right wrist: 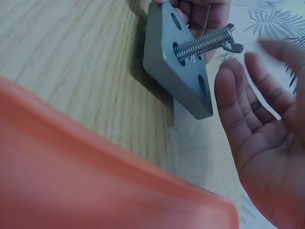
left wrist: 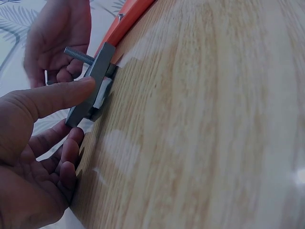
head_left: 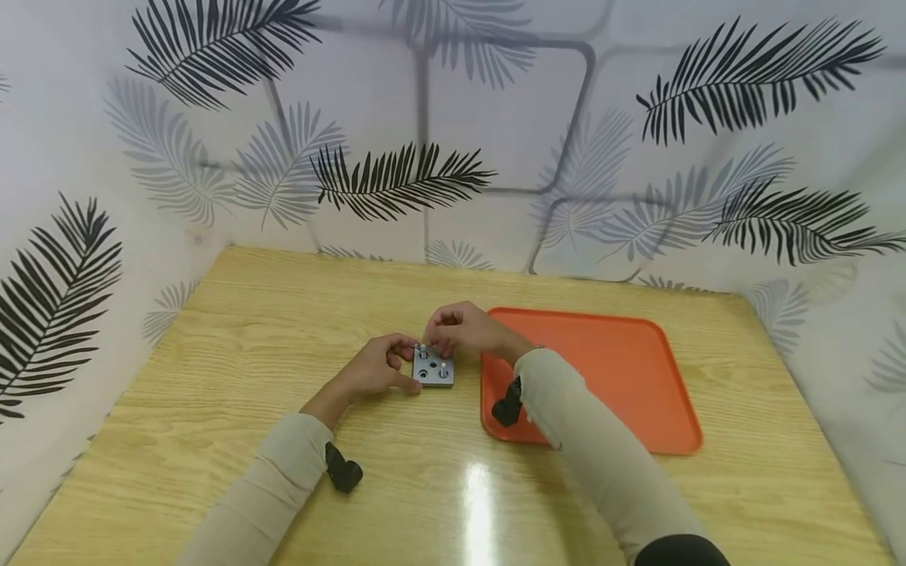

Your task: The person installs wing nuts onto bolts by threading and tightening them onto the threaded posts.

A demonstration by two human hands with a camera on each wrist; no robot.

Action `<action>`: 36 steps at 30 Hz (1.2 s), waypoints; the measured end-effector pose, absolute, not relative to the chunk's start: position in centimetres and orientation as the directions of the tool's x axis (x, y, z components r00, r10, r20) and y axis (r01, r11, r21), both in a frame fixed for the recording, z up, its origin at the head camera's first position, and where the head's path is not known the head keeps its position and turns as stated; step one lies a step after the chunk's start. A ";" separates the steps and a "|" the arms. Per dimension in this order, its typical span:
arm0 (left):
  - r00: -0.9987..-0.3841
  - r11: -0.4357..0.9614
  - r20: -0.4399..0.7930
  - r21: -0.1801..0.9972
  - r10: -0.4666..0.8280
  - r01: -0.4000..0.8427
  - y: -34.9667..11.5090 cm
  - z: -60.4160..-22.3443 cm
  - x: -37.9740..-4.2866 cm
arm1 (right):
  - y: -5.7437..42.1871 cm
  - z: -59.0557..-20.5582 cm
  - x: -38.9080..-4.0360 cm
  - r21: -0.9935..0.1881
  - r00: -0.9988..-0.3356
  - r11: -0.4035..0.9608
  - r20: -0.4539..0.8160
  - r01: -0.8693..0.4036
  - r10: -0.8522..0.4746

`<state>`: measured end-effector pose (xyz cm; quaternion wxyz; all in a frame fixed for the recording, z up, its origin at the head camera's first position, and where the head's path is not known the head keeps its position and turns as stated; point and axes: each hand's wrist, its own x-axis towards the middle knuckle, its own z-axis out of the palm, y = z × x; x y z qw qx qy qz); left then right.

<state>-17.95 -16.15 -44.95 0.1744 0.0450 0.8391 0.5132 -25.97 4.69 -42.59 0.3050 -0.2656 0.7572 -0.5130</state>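
Observation:
A square grey metal plate (head_left: 433,377) with several holes lies on the table, bolt heads under it in the left wrist view. Two threaded bolts stand up through it; the nearer bolt (right wrist: 202,44) overlaps the other in the right wrist view. A small wing nut (right wrist: 233,46) shows at the bolt tips; which bolt bears it I cannot tell. My left hand (head_left: 382,365) holds the plate's left side, thumb (left wrist: 71,95) on the near edge and fingers at the far corner. My right hand (head_left: 463,328) hovers by the far bolt, fingers bent, thumb blurred and apart from the fingers.
An orange tray (head_left: 623,377) lies on the table to the right, under my right forearm. The wood-grain table (head_left: 297,314) meets a leaf-patterned cloth (head_left: 481,118) at its back and sides. Black wrist cameras (head_left: 344,472) sit on both sleeves.

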 end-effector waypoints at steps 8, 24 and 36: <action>-0.933 0.463 -0.250 0.880 0.260 -0.107 -16.2 -44.8 -17.9 | 4.4 -42.5 -26.0 -0.941 -0.627 0.316 -0.177 -0.117 -0.759; -0.938 0.481 -0.239 0.872 0.251 -0.093 -16.2 -44.6 -18.0 | 4.3 -42.7 -26.0 -0.927 -0.645 0.353 -0.194 -0.126 -0.739; -0.932 0.478 -0.256 0.872 0.257 -0.108 -16.2 -44.6 -17.9 | 4.4 -41.9 -26.6 -0.944 -0.660 0.322 -0.199 -0.069 -0.724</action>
